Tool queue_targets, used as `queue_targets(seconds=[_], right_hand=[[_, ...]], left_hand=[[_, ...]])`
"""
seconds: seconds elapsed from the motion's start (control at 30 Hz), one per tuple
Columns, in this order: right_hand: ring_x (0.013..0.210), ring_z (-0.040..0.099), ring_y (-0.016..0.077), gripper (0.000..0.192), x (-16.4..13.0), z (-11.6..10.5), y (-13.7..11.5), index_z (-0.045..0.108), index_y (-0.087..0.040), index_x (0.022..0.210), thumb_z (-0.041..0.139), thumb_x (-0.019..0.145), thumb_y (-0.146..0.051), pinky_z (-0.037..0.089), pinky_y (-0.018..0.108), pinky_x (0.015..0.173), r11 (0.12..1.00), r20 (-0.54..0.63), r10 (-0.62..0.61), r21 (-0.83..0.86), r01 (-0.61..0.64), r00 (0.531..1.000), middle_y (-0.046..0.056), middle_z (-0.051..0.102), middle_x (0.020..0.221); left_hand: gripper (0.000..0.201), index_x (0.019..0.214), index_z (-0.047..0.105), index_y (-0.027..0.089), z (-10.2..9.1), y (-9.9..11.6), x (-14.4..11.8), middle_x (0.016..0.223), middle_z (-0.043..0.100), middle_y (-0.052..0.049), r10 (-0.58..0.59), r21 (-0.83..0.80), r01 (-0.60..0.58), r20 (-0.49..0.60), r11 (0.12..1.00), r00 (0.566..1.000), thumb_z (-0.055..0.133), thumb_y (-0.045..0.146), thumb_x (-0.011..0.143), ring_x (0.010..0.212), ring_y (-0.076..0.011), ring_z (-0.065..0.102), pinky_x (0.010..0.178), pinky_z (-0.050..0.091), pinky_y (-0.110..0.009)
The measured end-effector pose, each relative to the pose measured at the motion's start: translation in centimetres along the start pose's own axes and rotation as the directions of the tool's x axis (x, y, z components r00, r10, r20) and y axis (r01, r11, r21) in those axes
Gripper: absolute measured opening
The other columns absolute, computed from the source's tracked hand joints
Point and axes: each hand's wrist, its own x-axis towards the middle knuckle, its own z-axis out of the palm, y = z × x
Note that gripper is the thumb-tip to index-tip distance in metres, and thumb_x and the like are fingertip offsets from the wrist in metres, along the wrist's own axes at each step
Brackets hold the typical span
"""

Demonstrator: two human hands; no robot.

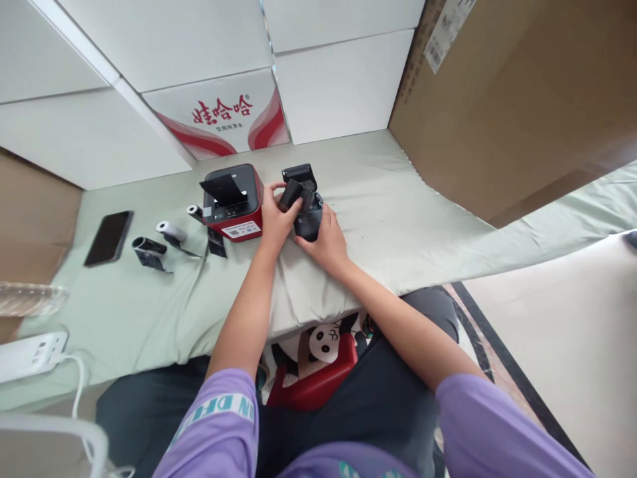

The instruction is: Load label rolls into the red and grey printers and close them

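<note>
I have both hands on a small black printer (pixel 307 216) sitting on the green-covered bench (pixel 398 219), just right of a red printer (pixel 233 202). My left hand (pixel 275 222) pinches a black roll (pixel 290 194) at its open top; my right hand (pixel 326 240) grips the printer's body. A phone (pixel 108 238) lies well to the left.
</note>
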Motion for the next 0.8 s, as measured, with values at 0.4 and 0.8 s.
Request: queue_targets(seconds=[0.4,0.8], right_hand=[[0.159,0.032,0.0362,0.101,-0.1,0.0,-0.3,0.026,-0.022,0.165,0.080,0.083,-0.051,0.033,0.057,0.129,0.999,0.008,-0.018,-0.031,0.019,1.000,0.015,0.041,0.166],[0.147,0.045,0.0396,0.109,-0.3,0.3,1.0,0.019,-0.018,0.163,0.072,0.082,-0.069,0.044,0.058,0.119,0.992,-0.059,-0.078,0.093,0.083,0.995,0.024,0.042,0.158]], left_hand=[[0.037,0.121,0.073,0.024,0.4,-1.1,0.6,0.116,0.061,-0.008,0.220,0.333,-0.235,0.083,0.913,0.972,0.077,0.028,0.084,0.108,-0.0251,0.063,0.099,0.051,-0.036],[0.030,0.116,0.078,0.020,0.8,-1.4,0.5,0.097,0.077,-0.004,0.212,0.393,-0.168,-0.069,0.904,0.975,0.075,0.026,0.087,0.068,-0.0146,0.057,0.073,0.050,-0.029]])
